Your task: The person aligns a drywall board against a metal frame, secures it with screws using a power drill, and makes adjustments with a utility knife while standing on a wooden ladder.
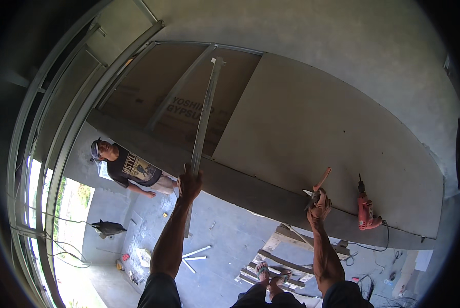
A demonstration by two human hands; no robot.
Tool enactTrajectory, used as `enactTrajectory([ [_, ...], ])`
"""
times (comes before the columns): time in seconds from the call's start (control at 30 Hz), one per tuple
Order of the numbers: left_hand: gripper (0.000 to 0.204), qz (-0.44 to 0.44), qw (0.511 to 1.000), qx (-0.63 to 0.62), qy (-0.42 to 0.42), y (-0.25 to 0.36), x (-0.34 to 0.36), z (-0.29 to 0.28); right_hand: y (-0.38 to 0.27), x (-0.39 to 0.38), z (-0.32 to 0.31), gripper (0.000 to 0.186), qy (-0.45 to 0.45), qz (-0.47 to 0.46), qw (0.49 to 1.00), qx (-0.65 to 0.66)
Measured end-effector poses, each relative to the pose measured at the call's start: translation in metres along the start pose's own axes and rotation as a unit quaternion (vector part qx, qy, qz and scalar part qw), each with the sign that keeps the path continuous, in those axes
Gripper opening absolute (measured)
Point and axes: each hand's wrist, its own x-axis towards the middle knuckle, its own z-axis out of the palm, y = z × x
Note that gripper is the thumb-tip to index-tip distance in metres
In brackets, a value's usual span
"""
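Observation:
My left hand (190, 185) is raised and wrapped round a long, thin metal channel (206, 113). The channel's upper end reaches in front of the framed opening, and its lower end hangs below my fist. My right hand (319, 206) is closed on tin snips (322, 177) with an orange handle. A pale, pointed metal part sticks out beside the fingers; the rest of the tool is hidden in the grip. To the right of that hand, a red power drill (365, 211) rests on the grey panel (332, 138), its cord trailing down.
Metal framing (60, 133) curves along the left. A co-worker in a dark printed shirt (135, 168) stands below the opening. Under my feet is a wooden slatted platform (284, 256). Metal offcuts (195, 255) lie on the floor, and a dark bag-like thing (108, 229) is at left.

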Motion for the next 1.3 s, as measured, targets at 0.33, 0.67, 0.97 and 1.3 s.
enactTrajectory([
  [0.33,0.047,0.013,0.992,0.078,-0.103,0.025,0.103,-0.041,0.004,-0.002,0.007,0.035,-0.006,0.015,1.0,-0.017],
  [0.67,0.065,0.024,0.988,0.049,-0.146,0.026,0.243,0.029,0.004,-0.007,0.009,0.033,-0.048,0.043,0.998,-0.003],
  [0.97,0.064,0.039,0.98,0.076,-0.18,0.055,0.295,0.081,0.004,0.001,0.01,0.024,-0.01,0.02,0.999,-0.026],
  [1.3,0.058,0.045,0.983,0.106,-0.145,0.073,0.299,0.099,0.008,-0.002,0.009,0.025,-0.026,0.033,0.999,-0.019],
])
